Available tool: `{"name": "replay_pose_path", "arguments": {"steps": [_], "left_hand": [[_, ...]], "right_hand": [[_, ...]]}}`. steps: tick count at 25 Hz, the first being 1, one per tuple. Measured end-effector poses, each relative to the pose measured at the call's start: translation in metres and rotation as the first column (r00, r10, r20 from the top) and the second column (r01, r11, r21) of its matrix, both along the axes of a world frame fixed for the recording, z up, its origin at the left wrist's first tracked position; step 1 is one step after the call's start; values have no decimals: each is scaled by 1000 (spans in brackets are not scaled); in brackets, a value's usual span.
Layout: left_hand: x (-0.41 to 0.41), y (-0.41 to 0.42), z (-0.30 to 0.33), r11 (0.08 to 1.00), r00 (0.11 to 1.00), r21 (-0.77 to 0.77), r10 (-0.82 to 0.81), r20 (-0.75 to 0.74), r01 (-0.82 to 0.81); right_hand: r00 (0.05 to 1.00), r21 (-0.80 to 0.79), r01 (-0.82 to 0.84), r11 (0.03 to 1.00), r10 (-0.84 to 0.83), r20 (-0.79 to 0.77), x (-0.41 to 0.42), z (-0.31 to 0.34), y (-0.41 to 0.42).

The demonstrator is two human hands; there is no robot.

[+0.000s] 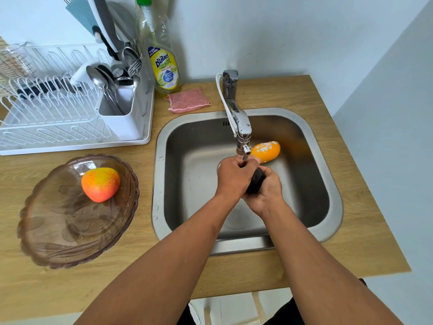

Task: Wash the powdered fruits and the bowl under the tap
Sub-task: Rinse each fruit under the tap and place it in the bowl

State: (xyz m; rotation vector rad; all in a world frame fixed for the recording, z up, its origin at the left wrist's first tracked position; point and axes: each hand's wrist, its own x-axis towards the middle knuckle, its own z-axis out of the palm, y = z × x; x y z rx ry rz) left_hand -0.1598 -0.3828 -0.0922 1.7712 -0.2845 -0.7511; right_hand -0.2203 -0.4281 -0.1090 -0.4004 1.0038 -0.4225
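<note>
Both hands over the sink (pixel 328 221), directly under the tap (pixel 242 134) spout. Left hand (pixel 234 178) and right hand (pixel 266 194) are both wrapped round one dark fruit (pixel 255 181), fingers curled on it from either side. Only a small patch of the fruit shows between the hands; can't tell what kind it is. Can't make out a water stream clearly behind the hands.

Orange fruit (pixel 267 151) lies in the sink basin, far side, just right of the spout, with white powder patches on its upper face. Not touched by either hand.

Red-yellow fruit (pixel 100 184) sits in the brown translucent bowl (pixel 46 242) on the wooden counter (pixel 351 242), left of the sink, well apart from the hands. Bowl is upright; a few droplets show on its inner surface.

Far left: white dish rack (pixel 70 127) with spoons and forks standing in its cutlery holder (pixel 121 113). Dish soap bottle (pixel 161 55) stands just right of the rack against the wall. Pink sponge (pixel 188 100) lies flat on the counter in front of the bottle, between rack and tap base.
</note>
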Motion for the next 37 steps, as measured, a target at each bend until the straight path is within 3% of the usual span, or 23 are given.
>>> {"name": "replay_pose_path", "arguments": {"steps": [7, 13, 17, 20, 22, 25, 32, 37], "left_hand": [[17, 9, 2, 993, 993, 16, 119, 21, -119], [-14, 30, -12, 998, 981, -32, -43, 189, 50], [-4, 33, -9, 996, 969, -4, -85, 231, 88], [-3, 35, -10, 992, 955, -8, -122, 271, 129], [-3, 36, -17, 995, 972, -61, -68, 225, 83], [5, 37, -18, 987, 1000, -158, 28, 5, -27], [8, 52, -17, 967, 991, -221, -117, 61, 128], [21, 54, -18, 971, 984, -179, -137, 112, 155]], "right_hand": [[989, -115, -145, 983, 149, 26, 4, 13, 5], [978, -276, 14, 961, -70, -196, 30, 25, 0], [979, -122, 178, 976, -188, -84, 26, 22, -1], [983, -122, 181, 976, -184, -17, 20, 20, -2], [991, -215, 127, 968, -130, -2, 17, 17, -1], [1000, -388, -12, 922, 4, -22, 15, 14, 5], [972, -100, -142, 985, 119, -202, 16, 6, -3], [934, -195, -332, 923, 294, -202, 9, 7, 7]]}}
